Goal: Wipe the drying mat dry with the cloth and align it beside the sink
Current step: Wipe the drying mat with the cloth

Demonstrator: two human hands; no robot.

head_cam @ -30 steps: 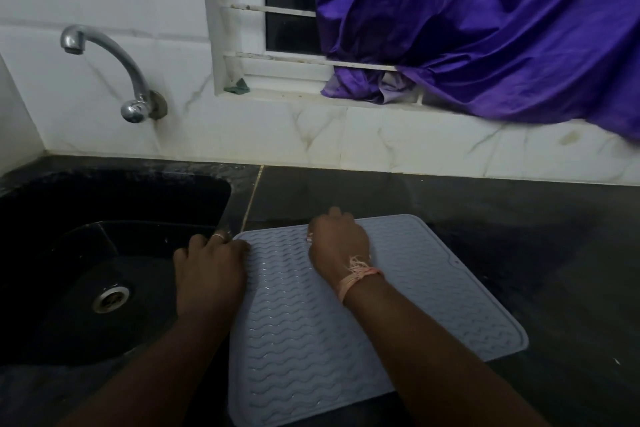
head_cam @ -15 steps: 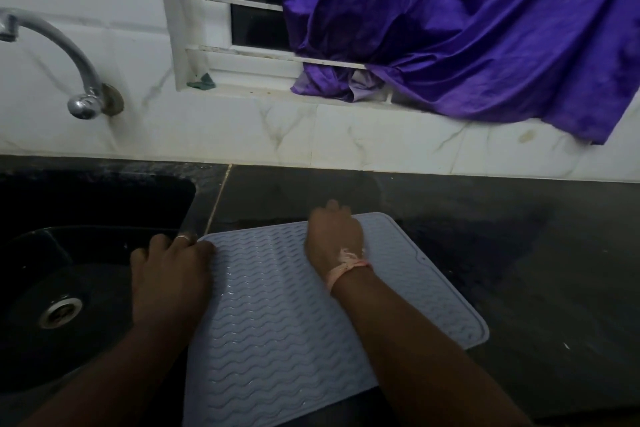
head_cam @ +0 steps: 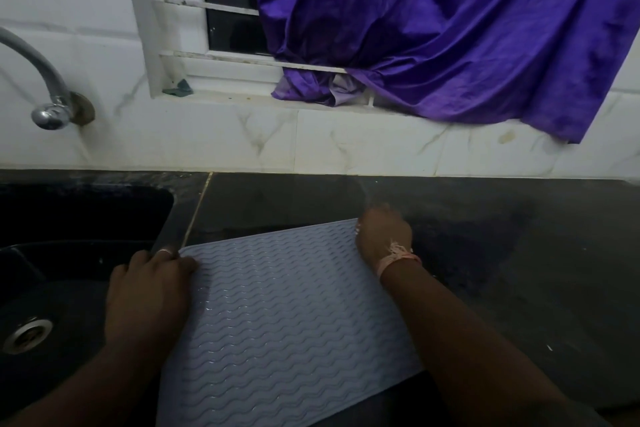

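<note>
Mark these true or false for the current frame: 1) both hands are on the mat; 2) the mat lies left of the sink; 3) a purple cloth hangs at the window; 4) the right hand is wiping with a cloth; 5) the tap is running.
1) Both hands are on the mat. True: the left hand grips the drying mat at its far left corner, and the right hand is at its far right corner.
2) The mat lies left of the sink. False: it lies right of the sink, on the dark counter.
3) A purple cloth hangs at the window. True.
4) The right hand wipes with a cloth. False: no cloth shows in it.
5) The tap is running. False: no water shows.
</note>
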